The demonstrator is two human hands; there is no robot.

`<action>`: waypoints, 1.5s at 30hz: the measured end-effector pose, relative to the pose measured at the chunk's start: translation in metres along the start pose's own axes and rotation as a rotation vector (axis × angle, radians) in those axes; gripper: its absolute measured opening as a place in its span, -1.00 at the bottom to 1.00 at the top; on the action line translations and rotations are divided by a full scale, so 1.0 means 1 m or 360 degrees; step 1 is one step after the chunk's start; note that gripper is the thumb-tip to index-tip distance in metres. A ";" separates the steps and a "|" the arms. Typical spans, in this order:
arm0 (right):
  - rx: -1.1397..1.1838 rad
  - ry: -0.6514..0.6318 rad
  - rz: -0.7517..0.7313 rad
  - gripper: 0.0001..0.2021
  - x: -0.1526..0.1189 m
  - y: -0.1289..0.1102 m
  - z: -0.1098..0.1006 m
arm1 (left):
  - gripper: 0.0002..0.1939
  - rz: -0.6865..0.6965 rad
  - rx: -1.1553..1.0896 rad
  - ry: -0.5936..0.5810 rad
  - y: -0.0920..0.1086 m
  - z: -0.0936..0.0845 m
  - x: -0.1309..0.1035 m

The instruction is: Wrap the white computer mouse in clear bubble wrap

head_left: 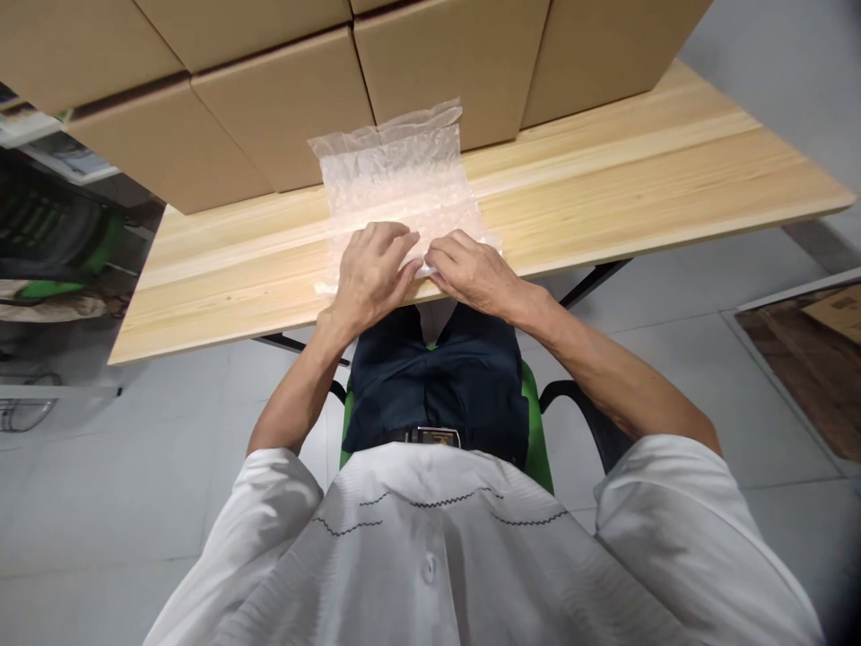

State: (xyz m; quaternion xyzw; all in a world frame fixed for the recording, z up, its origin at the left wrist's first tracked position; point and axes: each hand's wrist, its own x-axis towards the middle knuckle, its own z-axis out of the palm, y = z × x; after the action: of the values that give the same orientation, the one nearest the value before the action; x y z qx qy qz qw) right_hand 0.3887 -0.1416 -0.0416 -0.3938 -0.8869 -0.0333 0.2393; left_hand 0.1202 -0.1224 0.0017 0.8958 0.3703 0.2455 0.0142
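Note:
A sheet of clear bubble wrap (404, 179) lies on the wooden table, its far end bent up against the cardboard boxes. Its near edge sits by the table's front edge, under both hands. My left hand (377, 269) rests on the near left part, fingers curled over the plastic. Close beside it, my right hand (471, 269) pinches the near edge with bent fingers. A small white roll or fold shows between the thumbs; what it is cannot be made out.
Several cardboard boxes (444, 72) are stacked along the back of the wooden table (639, 179). A green chair (536, 431) is beneath me. Shelving and a green item stand at the left.

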 end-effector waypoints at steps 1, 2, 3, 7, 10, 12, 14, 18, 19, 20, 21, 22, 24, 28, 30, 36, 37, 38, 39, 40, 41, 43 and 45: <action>0.0041 0.0019 -0.0002 -0.71 0.000 0.003 0.002 | -0.52 0.0071 0.0056 0.0037 0.003 0.004 -0.007; 0.0082 0.0039 -0.0007 -0.73 0.001 0.006 0.004 | -0.50 0.0132 0.0091 0.0049 0.004 0.009 -0.012; 0.0119 0.0057 -0.0011 -0.74 0.001 0.009 0.006 | -0.49 0.0178 0.0110 0.0044 0.005 0.015 -0.016; 0.0235 0.0118 -0.0040 -0.71 0.004 0.022 0.012 | -0.46 0.0180 0.0148 0.0009 -0.003 0.036 -0.016; 0.0353 0.0132 -0.0077 -0.66 0.006 0.033 0.013 | -0.50 0.0100 0.0212 -0.0078 -0.008 0.040 -0.007; 0.0441 0.0116 -0.0100 -0.60 0.007 0.040 0.011 | -0.53 0.0037 0.0266 -0.0167 -0.006 0.038 -0.002; 0.0522 0.0064 -0.0111 -0.54 0.010 0.047 0.007 | -0.55 -0.0040 0.0319 -0.0240 -0.001 0.034 0.002; 0.0563 -0.0133 -0.0035 -0.47 0.019 0.054 -0.007 | -0.56 -0.0177 0.0389 -0.0322 0.010 0.029 0.007; 0.0555 -0.0185 -0.0001 -0.45 0.021 0.054 -0.012 | -0.55 -0.0202 0.0388 -0.0332 0.012 0.028 0.008; 0.0550 -0.0233 0.0035 -0.43 0.024 0.054 -0.017 | -0.54 -0.0224 0.0376 -0.0336 0.012 0.027 0.009; 0.0549 -0.0276 0.0070 -0.40 0.027 0.053 -0.023 | -0.52 -0.0240 0.0350 -0.0336 0.012 0.026 0.010; 0.0550 -0.0314 0.0105 -0.37 0.029 0.053 -0.028 | -0.51 -0.0252 0.0313 -0.0335 0.010 0.025 0.011; 0.0540 -0.0372 0.0182 -0.33 0.032 0.051 -0.039 | -0.49 -0.0264 0.0214 -0.0332 0.004 0.022 0.013; 0.0451 -0.0429 0.0321 -0.35 0.032 0.049 -0.054 | -0.52 -0.0276 -0.0002 -0.0377 -0.009 0.017 0.020; 0.0405 -0.0435 0.0360 -0.40 0.029 0.050 -0.056 | -0.55 -0.0286 -0.0088 -0.0405 -0.013 0.014 0.024; 0.0321 -0.0345 0.0291 -0.45 0.022 0.065 -0.040 | -0.50 -0.0298 -0.0288 -0.0427 -0.012 0.003 0.032; 0.0324 -0.0332 0.0271 -0.44 0.022 0.068 -0.037 | -0.48 -0.0308 -0.0313 -0.0425 -0.013 0.001 0.033; 0.0329 -0.0326 0.0259 -0.43 0.022 0.071 -0.035 | -0.47 -0.0320 -0.0331 -0.0422 -0.014 0.001 0.034; 0.0336 -0.0326 0.0255 -0.43 0.023 0.073 -0.033 | -0.46 -0.0331 -0.0343 -0.0420 -0.015 0.000 0.035; 0.0342 -0.0328 0.0257 -0.43 0.024 0.075 -0.032 | -0.45 -0.0341 -0.0350 -0.0415 -0.017 0.001 0.036; 0.0347 -0.0329 0.0263 -0.42 0.025 0.076 -0.031 | -0.45 -0.0350 -0.0353 -0.0406 -0.018 0.001 0.038; 0.0347 -0.0336 0.0279 -0.40 0.028 0.077 -0.029 | -0.45 -0.0375 -0.0353 -0.0383 -0.021 0.002 0.040; 0.0344 -0.0366 0.0313 -0.34 0.032 0.078 -0.027 | -0.45 -0.0411 -0.0354 -0.0370 -0.024 0.003 0.042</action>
State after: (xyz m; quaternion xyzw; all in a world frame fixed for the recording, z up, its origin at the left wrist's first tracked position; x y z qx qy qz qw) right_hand 0.4366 -0.0732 -0.0139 -0.4520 -0.8640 0.1309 0.1794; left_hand 0.1315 -0.0760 0.0121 0.8560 0.4485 0.1760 0.1872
